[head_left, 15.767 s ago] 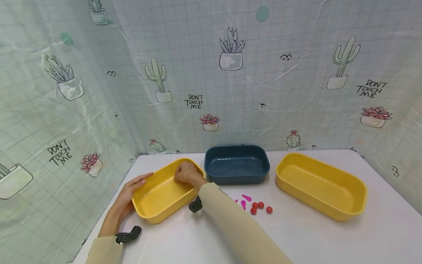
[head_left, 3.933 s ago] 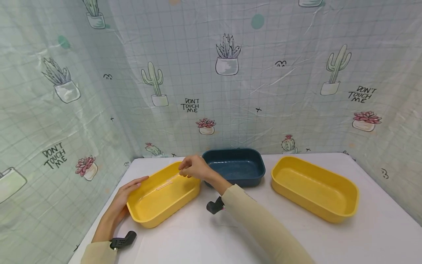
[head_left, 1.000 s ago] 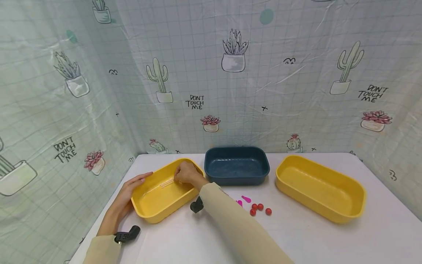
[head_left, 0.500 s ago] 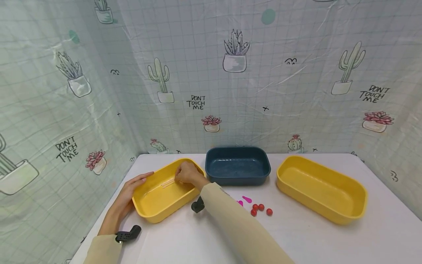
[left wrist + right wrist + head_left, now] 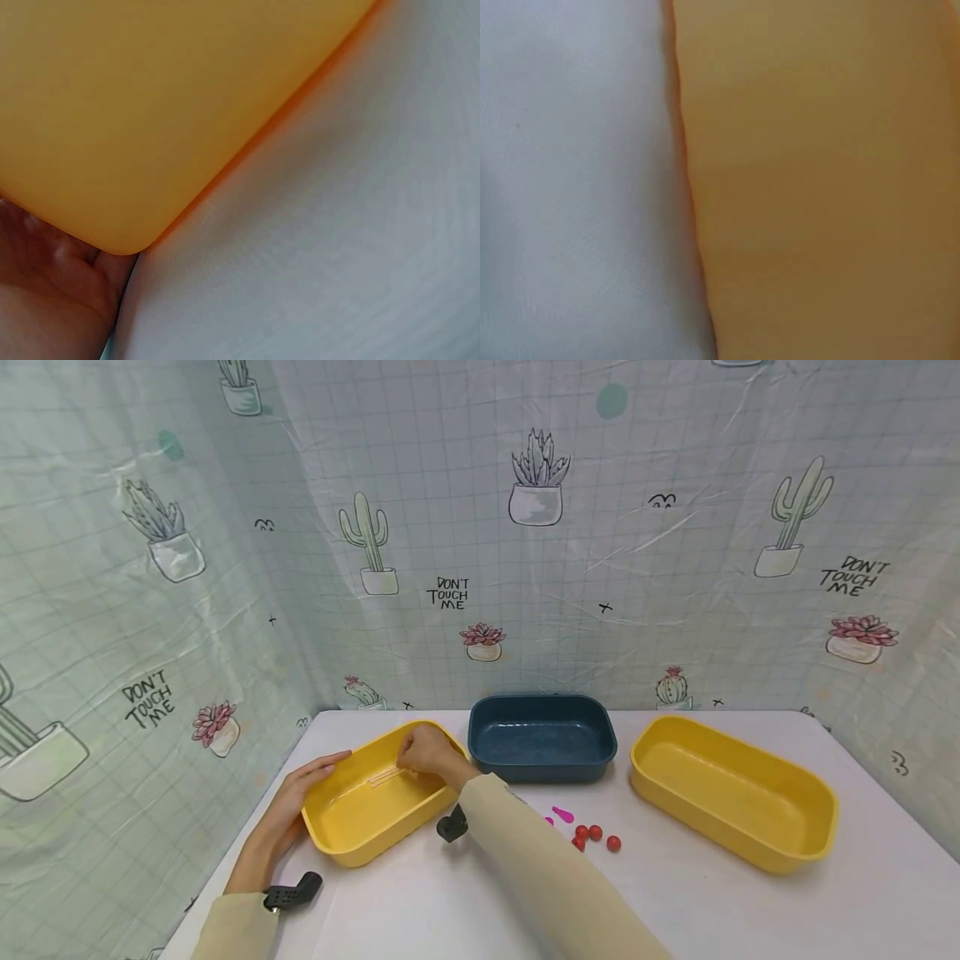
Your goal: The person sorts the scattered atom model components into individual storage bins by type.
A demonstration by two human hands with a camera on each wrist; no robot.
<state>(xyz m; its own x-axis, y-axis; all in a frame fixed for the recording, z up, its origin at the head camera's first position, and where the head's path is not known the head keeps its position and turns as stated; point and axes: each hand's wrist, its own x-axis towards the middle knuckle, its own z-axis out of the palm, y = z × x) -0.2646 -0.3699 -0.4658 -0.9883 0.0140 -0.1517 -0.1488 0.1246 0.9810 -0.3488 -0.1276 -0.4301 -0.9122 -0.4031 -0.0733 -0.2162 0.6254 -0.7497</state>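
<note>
Left hand (image 5: 294, 789): fingers extended along the rim and outer side of the left yellow tray (image 5: 356, 831); I read it as steadying, not clamping; left wrist view gives me the palm right up at the tray wall
Right hand (image 5: 431, 752): down inside that tray at its far end; fingers look curled in, narrow; fingertips are hidden, so I can't tell whether it pinches anything; right wrist view shows me yellow plastic and white table (image 5: 390, 910), no fingers
Pale sticks (image 5: 384, 776): at least two, thin, side by side on the left yellow tray's floor, running up to the right hand; any length under the hand is hidden
Stick step: my call, setting or lining up a stick beside its neighbours; I wouldn't rate it finished, with the hand down among them
Next at the tray: calls for a light touch; ease the fingertips off without rolling the sticks, then lift clear of the rim; steady pressure on the left side so the tray doesn't skid
Blue tray (image 5: 543, 772): just beside the left yellow tray; I see no hand on it
Red balls (image 5: 596, 832), pink pieces (image 5: 563, 815): loose on the table beyond the right sleeve (image 5: 540, 860); some pink is masked, can't count it
Right yellow tray (image 5: 735, 777): well apart from both hands
</note>
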